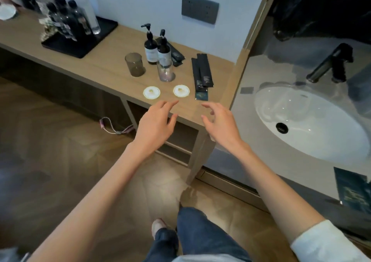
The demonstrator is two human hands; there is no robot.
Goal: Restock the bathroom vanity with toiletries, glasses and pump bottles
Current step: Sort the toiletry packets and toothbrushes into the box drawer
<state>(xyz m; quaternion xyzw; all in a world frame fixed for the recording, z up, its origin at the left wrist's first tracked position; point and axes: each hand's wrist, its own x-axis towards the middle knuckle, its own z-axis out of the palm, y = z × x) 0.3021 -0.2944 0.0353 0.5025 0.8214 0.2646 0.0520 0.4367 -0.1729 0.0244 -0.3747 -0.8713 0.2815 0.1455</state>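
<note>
— 2 hands over the near edge of the wooden counter [112, 65], both empty: the left hand [155, 124] has its fingers spread, the right hand [218, 126] is loosely curled, thumb and fingers apart, pinching nothing.

— Where are the toiletries?

— 2 dark pump bottles [157, 49] stand side by side near the wall. A smoky glass [135, 64] stands to their left; a clear glass [165, 71] stands just in front of them. 2 round white coasters [166, 91] lie near the fingertips. Long dark sachets [201, 73] lie to the right, more behind the bottles.

— And the vanity?

— White sink [301, 125] with a black faucet [329, 65] lies to the right, beyond the counter's end. A black tray [80, 45] of bottles sits far left.
</note>
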